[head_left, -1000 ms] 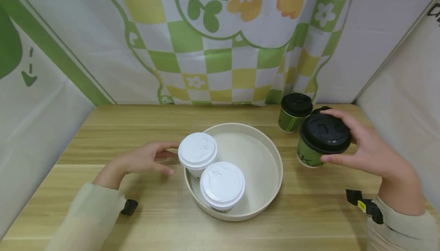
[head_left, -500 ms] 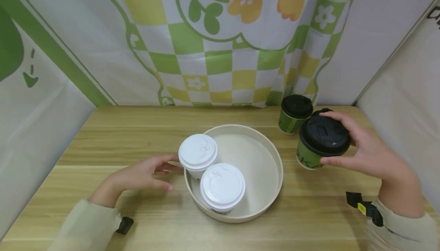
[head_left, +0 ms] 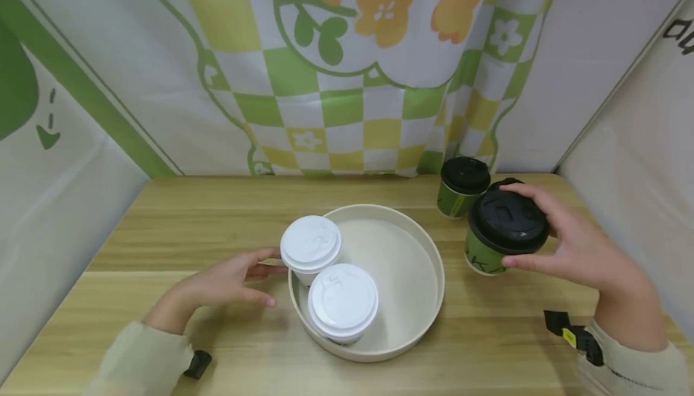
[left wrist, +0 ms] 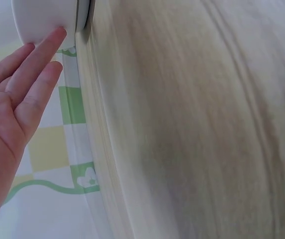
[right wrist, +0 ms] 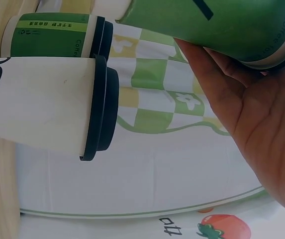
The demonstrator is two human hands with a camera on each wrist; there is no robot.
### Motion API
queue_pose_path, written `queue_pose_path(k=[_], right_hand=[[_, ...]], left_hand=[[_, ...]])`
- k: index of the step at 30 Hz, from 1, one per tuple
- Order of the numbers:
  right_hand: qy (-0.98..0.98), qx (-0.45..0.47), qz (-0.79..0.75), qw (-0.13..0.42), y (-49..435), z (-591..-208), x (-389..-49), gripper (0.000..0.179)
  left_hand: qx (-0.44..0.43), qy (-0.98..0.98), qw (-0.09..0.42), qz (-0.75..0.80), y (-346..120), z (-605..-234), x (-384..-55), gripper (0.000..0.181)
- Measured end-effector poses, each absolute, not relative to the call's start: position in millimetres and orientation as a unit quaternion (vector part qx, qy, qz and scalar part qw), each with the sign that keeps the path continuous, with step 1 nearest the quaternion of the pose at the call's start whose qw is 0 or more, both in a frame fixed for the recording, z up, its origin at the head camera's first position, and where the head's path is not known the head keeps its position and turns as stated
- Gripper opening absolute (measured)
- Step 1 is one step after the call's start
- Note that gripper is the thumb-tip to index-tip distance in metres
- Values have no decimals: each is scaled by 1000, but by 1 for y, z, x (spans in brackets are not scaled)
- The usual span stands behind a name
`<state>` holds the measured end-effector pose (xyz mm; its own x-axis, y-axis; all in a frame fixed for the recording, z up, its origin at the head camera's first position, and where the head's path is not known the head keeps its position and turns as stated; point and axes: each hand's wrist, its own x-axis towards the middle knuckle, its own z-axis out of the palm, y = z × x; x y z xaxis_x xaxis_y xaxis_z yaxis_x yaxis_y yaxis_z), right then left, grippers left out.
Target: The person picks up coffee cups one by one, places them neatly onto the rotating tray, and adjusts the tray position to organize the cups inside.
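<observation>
My right hand [head_left: 577, 248] grips a green paper cup [head_left: 484, 254] by its black lid, fingers behind and thumb in front. In the right wrist view this cup [right wrist: 232, 27] hangs tilted over the fingers. The left hand [head_left: 230, 284] reaches beside the rear white-lidded cup [head_left: 310, 242], thumb apart. Seen from the left wrist, its nearly straight fingers lie right at the wall of a white cup [left wrist: 45, 17]. A second white-lidded cup [head_left: 343, 299] stands in front of that one. Both are at the left side of a round cream tray [head_left: 436, 311].
A smaller green cup [head_left: 458, 194] with a black lid stands at the table's back right. Beside it, a white cup [right wrist: 47, 104] with a dark lid is mostly hidden in the head view. A checked curtain [head_left: 347, 106] hangs behind the wooden table [head_left: 217, 203].
My left hand has drawn slightly toward me beside the rear white-lidded cup. The right hand keeps its grip on the green cup almost in place. The head view has tilted up a little.
</observation>
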<state>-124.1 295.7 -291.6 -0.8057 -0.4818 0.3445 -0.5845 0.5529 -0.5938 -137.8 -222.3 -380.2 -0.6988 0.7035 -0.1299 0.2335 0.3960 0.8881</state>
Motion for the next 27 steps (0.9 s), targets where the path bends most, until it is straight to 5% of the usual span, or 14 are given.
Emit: queue_pose_path(k=[27], right_hand=[[-877, 322, 350, 69, 290, -293, -126, 100]], left_hand=[[286, 803, 247, 461, -215, -387, -159, 93]])
